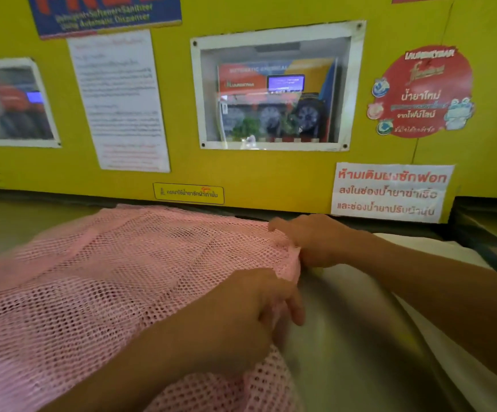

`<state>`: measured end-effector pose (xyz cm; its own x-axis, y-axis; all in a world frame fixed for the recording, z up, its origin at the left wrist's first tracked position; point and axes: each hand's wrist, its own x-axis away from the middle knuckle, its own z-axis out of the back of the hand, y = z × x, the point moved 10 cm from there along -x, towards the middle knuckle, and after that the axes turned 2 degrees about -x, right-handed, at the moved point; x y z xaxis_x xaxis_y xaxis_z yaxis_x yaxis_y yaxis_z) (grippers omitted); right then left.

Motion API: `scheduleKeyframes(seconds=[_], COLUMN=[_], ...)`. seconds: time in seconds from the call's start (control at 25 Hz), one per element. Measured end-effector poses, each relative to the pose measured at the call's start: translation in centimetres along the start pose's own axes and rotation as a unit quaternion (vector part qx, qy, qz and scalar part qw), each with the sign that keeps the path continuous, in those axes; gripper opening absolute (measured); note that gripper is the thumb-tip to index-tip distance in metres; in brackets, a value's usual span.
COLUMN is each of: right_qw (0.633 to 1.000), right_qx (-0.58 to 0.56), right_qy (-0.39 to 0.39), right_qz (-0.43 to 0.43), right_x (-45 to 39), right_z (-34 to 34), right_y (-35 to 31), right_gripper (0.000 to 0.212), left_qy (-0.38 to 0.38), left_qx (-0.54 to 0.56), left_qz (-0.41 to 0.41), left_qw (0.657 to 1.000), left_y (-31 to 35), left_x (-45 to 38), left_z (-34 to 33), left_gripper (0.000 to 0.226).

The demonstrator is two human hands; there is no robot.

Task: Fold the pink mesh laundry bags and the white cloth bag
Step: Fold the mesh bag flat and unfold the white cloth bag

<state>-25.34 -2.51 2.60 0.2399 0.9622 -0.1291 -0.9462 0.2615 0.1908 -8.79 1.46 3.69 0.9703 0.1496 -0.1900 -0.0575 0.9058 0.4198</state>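
The pink open-weave mesh laundry bag (pixel 98 281) lay spread over the grey worktop (pixel 345 337), stretching leftward from both hands, its long axis seemingly running left to right — blur made that hard to judge. Both hands held its right-hand edge: the right hand (pixel 312 242) pinched the far corner with curled fingers, the left hand (pixel 259 307) gripped the near part of that edge. A white cloth bag (pixel 437 331) lay just right of them — nearer the right hand. Any fold would likely carry this edge leftward.
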Motion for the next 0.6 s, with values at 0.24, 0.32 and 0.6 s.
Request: scheduleKeyframes(seconds=[0.24, 0.32, 0.6], right_qw=[0.990, 0.984, 0.977], right_qx=[0.007, 0.039, 0.057], right_qy=[0.137, 0.170, 0.188], right_qz=[0.005, 0.026, 0.087], right_x=[-5.2, -8.6, -22.4], right_z=[7.9, 10.5, 13.0], right_y=[-2.6, -5.7, -18.4], right_gripper=[0.070, 0.071, 0.067], left_qy=[0.028, 0.040, 0.064], left_qx=[0.011, 0.025, 0.079], left_qz=[0.013, 0.029, 0.102], left_qw=[0.999, 0.998, 0.990], left_y=[-6.4, -9.2, -23.6], left_x=[3.8, 5.3, 11.7], left_z=[5.9, 8.6, 18.6], left_gripper=[0.043, 0.043, 0.050])
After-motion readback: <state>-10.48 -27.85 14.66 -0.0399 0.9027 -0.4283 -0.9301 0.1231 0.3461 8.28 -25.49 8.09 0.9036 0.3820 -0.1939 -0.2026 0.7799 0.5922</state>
